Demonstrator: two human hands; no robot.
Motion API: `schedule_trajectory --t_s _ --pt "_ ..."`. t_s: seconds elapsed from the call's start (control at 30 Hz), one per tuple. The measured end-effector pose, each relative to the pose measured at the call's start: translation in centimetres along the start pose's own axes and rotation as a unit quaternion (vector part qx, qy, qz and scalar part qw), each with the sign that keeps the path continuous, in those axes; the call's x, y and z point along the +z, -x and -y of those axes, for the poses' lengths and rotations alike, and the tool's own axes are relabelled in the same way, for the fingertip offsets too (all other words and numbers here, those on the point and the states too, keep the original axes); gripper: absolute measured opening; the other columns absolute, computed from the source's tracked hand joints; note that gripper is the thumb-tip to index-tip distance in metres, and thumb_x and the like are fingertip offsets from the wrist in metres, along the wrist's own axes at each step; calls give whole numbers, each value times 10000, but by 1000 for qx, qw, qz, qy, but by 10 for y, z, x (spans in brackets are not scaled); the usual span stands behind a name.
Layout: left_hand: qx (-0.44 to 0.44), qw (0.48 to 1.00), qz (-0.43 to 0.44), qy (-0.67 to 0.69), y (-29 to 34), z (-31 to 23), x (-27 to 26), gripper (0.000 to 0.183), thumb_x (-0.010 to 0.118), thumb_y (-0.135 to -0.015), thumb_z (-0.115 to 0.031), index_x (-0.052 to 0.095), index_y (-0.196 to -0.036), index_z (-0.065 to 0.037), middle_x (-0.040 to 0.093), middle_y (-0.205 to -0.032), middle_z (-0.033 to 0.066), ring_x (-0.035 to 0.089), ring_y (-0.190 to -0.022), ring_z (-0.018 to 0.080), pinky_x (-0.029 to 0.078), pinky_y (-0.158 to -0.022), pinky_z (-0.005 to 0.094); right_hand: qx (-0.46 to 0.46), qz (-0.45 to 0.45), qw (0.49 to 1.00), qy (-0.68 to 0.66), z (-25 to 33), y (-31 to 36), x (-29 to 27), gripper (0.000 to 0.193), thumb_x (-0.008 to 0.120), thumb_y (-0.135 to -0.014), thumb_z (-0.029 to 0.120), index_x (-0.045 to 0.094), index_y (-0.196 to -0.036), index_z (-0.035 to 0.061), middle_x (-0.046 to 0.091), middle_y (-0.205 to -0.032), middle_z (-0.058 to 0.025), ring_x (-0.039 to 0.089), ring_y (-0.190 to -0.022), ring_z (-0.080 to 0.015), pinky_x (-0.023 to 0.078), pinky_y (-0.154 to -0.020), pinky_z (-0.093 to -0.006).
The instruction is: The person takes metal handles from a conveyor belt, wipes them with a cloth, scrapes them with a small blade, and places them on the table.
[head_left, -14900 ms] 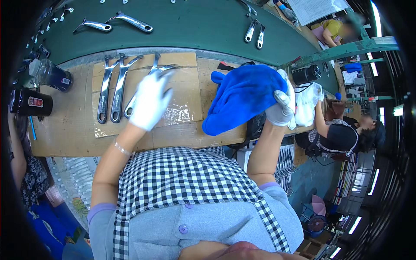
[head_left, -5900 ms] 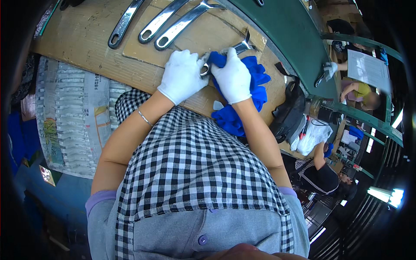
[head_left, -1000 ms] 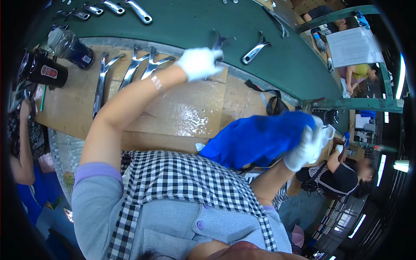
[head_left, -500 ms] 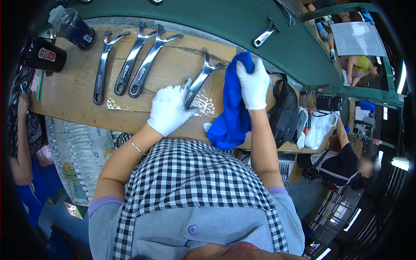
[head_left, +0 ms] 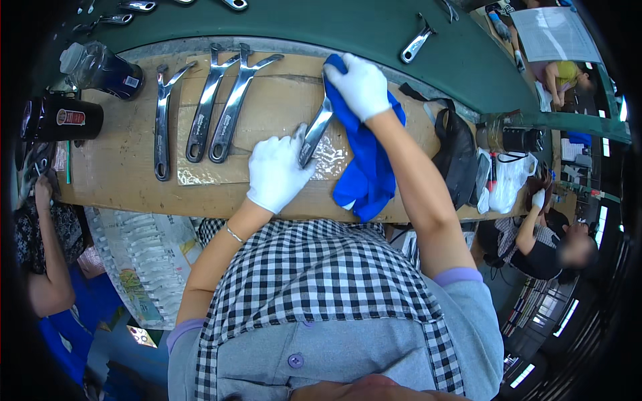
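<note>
My left hand [head_left: 277, 170], in a white glove, is closed on the handle end of a shiny metal wrench [head_left: 317, 130] with an oval hole in its handle. In my right hand [head_left: 361, 87], also white-gloved, a blue cloth [head_left: 371, 160] is bunched. The cloth lies over the wrench's head and hides it; its loose end hangs down toward the table's near edge. To the left lie three similar wrenches with forked heads: one wrench [head_left: 162, 127] on the table, the middle wrench [head_left: 203, 117] and another wrench [head_left: 232, 110] on a cardboard sheet [head_left: 274, 93].
Beyond the table runs a green surface [head_left: 281, 23] carrying several wrenches, including a single wrench [head_left: 416, 43]. A bottle [head_left: 103, 70] and a dark mug [head_left: 63, 119] stand at left. A black bag [head_left: 455, 157] and a white plastic bag [head_left: 511, 184] lie right. Other people work on both sides.
My right hand has moved left and away from me, bringing the cloth onto the wrench's head. My left hand keeps its hold on the handle. More wrenches show on the green surface at upper left.
</note>
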State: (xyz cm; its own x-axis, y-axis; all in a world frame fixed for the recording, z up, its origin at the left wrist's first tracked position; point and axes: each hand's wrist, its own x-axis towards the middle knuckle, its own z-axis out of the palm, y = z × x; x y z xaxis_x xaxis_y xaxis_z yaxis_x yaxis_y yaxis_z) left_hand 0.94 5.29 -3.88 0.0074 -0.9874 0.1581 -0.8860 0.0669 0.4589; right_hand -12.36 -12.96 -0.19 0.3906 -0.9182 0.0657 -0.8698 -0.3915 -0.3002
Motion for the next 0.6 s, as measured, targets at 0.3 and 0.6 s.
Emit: schedule_trajectory --t_s 0.3,0.6 --pt "0 998 52 27 37 3 -25 793 837 -690 -381 581 -1384 -94 615 -1030 117 587 -975 297 458 -867 428 -16 0 1000 24 22 9 8 379 603 -907 451 678 -936 81 722 -915 -185 692 -886 -402 547 -778 -517" --pt "-51 997 -61 -7 53 26 -22 924 866 -634 -413 515 -1420 -78 560 -1308 165 537 -1197 352 411 -1028 469 -233 18 971 54 80 121 28 264 767 -767 335 618 -794 118 641 -747 -90 676 -672 -269 542 -599 -412"
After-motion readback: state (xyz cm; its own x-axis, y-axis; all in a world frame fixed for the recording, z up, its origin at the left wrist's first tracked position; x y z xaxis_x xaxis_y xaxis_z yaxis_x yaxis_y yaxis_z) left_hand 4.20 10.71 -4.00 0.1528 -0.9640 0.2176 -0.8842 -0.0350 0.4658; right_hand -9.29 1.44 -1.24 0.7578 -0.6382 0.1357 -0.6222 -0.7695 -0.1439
